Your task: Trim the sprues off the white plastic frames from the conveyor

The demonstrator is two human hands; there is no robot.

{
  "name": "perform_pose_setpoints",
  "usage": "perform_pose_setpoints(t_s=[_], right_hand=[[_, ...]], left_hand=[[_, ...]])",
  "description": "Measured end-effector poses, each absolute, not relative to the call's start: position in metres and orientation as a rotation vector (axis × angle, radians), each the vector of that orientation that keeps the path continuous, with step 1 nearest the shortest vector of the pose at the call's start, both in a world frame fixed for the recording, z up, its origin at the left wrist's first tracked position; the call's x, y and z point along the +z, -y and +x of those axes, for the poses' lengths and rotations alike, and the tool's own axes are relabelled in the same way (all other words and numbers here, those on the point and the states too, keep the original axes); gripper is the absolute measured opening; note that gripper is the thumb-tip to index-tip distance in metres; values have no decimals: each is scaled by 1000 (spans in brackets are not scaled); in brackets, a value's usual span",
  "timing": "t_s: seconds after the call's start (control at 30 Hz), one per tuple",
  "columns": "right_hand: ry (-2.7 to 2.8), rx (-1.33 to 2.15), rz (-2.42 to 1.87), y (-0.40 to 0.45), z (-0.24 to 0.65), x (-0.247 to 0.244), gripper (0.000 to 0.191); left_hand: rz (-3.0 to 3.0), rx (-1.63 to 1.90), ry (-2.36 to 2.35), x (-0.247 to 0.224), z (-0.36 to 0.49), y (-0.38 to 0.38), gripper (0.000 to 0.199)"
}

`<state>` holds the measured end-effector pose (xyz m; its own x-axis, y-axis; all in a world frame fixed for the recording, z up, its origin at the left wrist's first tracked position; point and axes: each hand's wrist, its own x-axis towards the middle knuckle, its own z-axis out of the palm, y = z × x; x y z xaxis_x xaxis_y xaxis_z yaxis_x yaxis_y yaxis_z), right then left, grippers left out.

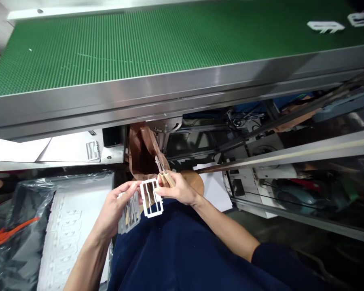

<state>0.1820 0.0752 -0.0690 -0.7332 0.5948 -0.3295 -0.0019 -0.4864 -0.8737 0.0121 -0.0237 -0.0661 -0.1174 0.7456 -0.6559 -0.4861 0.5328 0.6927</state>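
Observation:
My left hand [114, 204] is closed around a fanned stack of thin grey slotted frames [130, 214]. My right hand [182, 189] pinches a single white slotted frame [151, 199] by its right side, and the frame's left edge is close to my left fingertips. Also in my right hand is a plier-like tool with tan handles [169, 180] and a narrow metal tip pointing up and away. Part of its grip is hidden by my fingers. Just beyond the hands stands an open brown bag [139, 151].
A green ribbed conveyor belt [124, 44] with a metal side rail runs across the front, carrying white pieces [326, 26] at far right. At left, a plastic-lined box [87, 190] holds white frames [63, 238]. A slotted piece [92, 150] lies on a shelf. Metal bars [291, 155] cross at right.

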Motion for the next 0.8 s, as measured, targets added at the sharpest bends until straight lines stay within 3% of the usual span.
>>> perform_pose_setpoints(t_s=[0.23, 0.47, 0.8], right_hand=[[1136, 2444, -885, -78, 182, -78, 36], [1070, 2472, -851, -81, 184, -81, 21], [1141, 2415, -861, -84, 181, -85, 22]], left_hand=[[260, 1017, -1334, -68, 13, 23, 22], [275, 1053, -1368, -70, 13, 21, 21], [239, 1080, -1334, -69, 16, 14, 20]])
